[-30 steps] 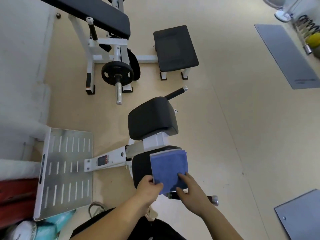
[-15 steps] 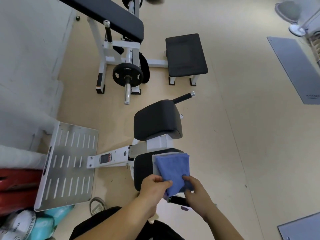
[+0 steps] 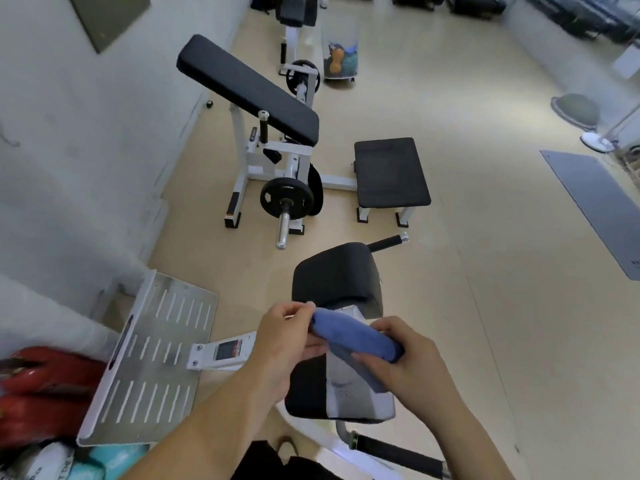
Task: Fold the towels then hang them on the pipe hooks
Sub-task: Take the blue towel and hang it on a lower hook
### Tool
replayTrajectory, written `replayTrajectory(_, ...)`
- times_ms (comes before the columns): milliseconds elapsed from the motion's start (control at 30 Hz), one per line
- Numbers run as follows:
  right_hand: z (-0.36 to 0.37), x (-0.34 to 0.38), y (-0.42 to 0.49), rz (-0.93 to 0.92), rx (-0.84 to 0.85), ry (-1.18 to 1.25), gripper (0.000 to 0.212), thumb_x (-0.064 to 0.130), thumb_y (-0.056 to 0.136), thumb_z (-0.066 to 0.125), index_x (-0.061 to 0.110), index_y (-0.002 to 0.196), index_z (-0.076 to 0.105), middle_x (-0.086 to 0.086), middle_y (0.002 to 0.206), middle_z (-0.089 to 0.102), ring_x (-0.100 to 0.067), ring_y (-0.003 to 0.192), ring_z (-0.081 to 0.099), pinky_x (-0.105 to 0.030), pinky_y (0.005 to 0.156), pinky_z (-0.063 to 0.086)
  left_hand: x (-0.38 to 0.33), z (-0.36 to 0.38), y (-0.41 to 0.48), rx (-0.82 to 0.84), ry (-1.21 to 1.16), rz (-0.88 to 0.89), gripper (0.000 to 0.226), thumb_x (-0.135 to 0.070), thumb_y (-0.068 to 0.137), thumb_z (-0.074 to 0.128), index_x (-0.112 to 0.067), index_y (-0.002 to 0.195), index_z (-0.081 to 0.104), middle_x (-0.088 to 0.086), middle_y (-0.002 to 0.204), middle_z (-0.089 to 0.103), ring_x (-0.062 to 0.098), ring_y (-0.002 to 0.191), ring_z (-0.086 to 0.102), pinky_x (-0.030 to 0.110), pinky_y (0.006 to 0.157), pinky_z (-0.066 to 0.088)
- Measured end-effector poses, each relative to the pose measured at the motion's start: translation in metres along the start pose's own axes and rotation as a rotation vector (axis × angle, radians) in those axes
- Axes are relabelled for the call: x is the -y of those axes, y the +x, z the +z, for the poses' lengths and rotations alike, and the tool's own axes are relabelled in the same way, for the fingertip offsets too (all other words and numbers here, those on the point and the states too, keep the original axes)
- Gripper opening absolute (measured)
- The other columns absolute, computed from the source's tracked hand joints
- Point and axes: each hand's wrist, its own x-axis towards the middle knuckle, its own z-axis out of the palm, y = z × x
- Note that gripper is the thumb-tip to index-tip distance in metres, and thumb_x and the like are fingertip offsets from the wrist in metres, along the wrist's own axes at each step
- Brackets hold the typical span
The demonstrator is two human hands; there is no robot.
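View from my head, looking down at my two hands in a gym. Both hands are clamped on a folded blue towel (image 3: 356,337), held in the air between them. My left hand (image 3: 287,341) pinches its left end between thumb and fingertips. My right hand (image 3: 412,365) curls its fingers round the right end, where a loose layer hangs down under my palm.

The towel hovers just above the far edge of a black seat pad (image 3: 304,389) on an exercise machine, not touching it. A pale grey cloth (image 3: 356,389), probably a second towel, lies across the right half of that pad, reaching its near edge. The machine's black back pad (image 3: 336,275) stands just beyond the seat. A slotted metal footplate (image 3: 156,355) sits to the left.

I judge the towel light, soft and limp, and not at all fragile. It will sag and come unfolded if I grip only one layer. The best hold is along the folded edge, pinching all layers together at both ends.

No pipe hooks are in view.
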Motion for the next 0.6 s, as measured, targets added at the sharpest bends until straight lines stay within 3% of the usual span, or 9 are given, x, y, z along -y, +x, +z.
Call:
replayTrajectory(67, 0.011, 0.028, 0.012, -0.086, 0.067, -0.067, 0.026, 0.052, 0.076, 0.079, 0.04, 0.095, 0.066, 0.012, 0.087, 0.075, -0.01, 0.081, 0.071, -0.025, 0.072, 0.058, -0.009, -0.03, -0.005, -0.101, 0.143, 0.153, 0.014, -0.018, 0.1, 0.061, -0.01, 0.111, 0.065, 0.016, 0.107, 0.074, 0.028, 0.089, 0.074, 0.047, 0.079, 0.064)
replayTrajectory(133, 0.028, 0.057, 0.026, -0.199, 0.094, -0.118, 0.017, 0.044, 0.079, 0.076, 0.037, 0.091, 0.066, 0.014, 0.083, 0.072, -0.008, 0.079, 0.07, -0.029, 0.072, 0.06, -0.022, -0.063, -0.015, -0.147, 0.277, 0.302, 0.023, -0.01, 0.097, 0.06, -0.019, 0.117, 0.064, 0.006, 0.117, 0.07, 0.022, 0.105, 0.07, 0.045, 0.092, 0.06)
replayTrajectory(233, 0.056, 0.106, 0.043, -0.332, 0.184, -0.139, 0.013, 0.026, 0.082, 0.077, 0.034, 0.088, 0.069, 0.009, 0.083, 0.071, -0.009, 0.08, 0.068, -0.029, 0.075, 0.058, -0.043, -0.12, -0.029, -0.083, 0.341, 0.434, 0.043, -0.006, 0.094, 0.059, -0.032, 0.128, 0.06, -0.014, 0.128, 0.062, -0.001, 0.118, 0.058, 0.025, 0.097, 0.052)
replayTrajectory(333, 0.088, 0.162, 0.059, -0.417, 0.278, -0.193, 0.02, 0.023, 0.08, 0.082, 0.038, 0.088, 0.072, 0.014, 0.086, 0.072, -0.003, 0.084, 0.067, -0.018, 0.075, 0.054, -0.061, -0.184, -0.042, -0.015, 0.507, 0.526, 0.059, -0.01, 0.087, 0.066, -0.041, 0.136, 0.053, -0.025, 0.131, 0.057, -0.008, 0.122, 0.054, 0.009, 0.097, 0.045)
replayTrajectory(433, 0.129, 0.224, 0.071, -0.474, 0.359, -0.205, 0.019, 0.027, 0.079, 0.084, 0.039, 0.091, 0.075, 0.022, 0.086, 0.075, 0.003, 0.083, 0.068, -0.016, 0.075, 0.056, -0.08, -0.245, -0.048, -0.09, 0.695, 0.575, 0.061, -0.019, 0.078, 0.07, -0.031, 0.137, 0.057, -0.016, 0.124, 0.065, -0.001, 0.114, 0.061, 0.014, 0.097, 0.048)
replayTrajectory(500, 0.157, 0.262, 0.076, -0.506, 0.382, -0.199, 0.022, 0.028, 0.077, 0.085, 0.039, 0.093, 0.075, 0.022, 0.088, 0.075, 0.004, 0.084, 0.068, -0.018, 0.075, 0.057, -0.094, -0.286, -0.053, -0.153, 0.644, 0.572, 0.049, -0.023, 0.074, 0.067, -0.027, 0.123, 0.067, -0.01, 0.109, 0.072, 0.003, 0.101, 0.067, 0.019, 0.089, 0.053)
replayTrajectory(600, 0.196, 0.308, 0.08, -0.531, 0.436, -0.152, 0.031, 0.024, 0.076, 0.088, 0.039, 0.099, 0.072, 0.024, 0.092, 0.074, 0.006, 0.087, 0.068, -0.012, 0.073, 0.054, -0.116, -0.344, -0.059, -0.199, 0.583, 0.549, 0.028, -0.013, 0.075, 0.067, -0.025, 0.099, 0.073, -0.003, 0.089, 0.075, 0.004, 0.082, 0.069, 0.02, 0.071, 0.054)
